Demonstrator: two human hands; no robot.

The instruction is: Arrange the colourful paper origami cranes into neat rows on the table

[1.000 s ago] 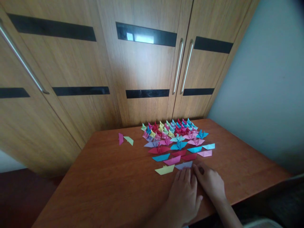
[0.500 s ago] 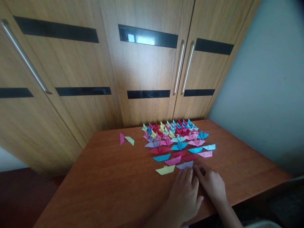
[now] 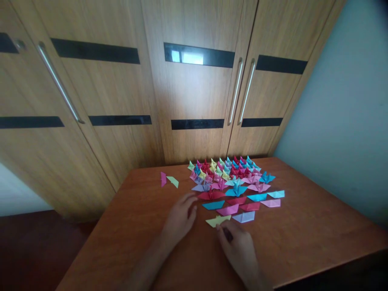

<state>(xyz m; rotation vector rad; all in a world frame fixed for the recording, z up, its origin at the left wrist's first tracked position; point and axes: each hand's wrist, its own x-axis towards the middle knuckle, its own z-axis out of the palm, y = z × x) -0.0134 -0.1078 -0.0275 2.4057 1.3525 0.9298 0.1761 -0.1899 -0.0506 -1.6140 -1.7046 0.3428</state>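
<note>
Low over the wooden table, my left hand (image 3: 179,217) is empty, its fingers loosely bent and the thumb apart. It is just left of a blue folded paper piece (image 3: 213,205) and near a red paper crane (image 3: 211,195). My right hand (image 3: 239,247) has curled fingers, their tips at the lower edge of a pale yellow folded paper piece (image 3: 218,220). A dark spot shows inside its curl; I cannot tell whether it is shadow or an object. Beside the yellow piece lies a lavender folded piece (image 3: 244,217). Pink (image 3: 228,210) and red (image 3: 250,207) pieces lie behind.
Rows of colourful paper cranes (image 3: 236,190) fill the table's back right. A magenta folded piece (image 3: 163,179) and a light green one (image 3: 173,181) lie at the back left. A wooden wardrobe (image 3: 197,149) stands behind the table (image 3: 121,234); a pale wall is right.
Both hands have left the lavender piece. My left hand has moved left and forward; my right hand has shifted left to the yellow piece. The view has turned slightly left.
</note>
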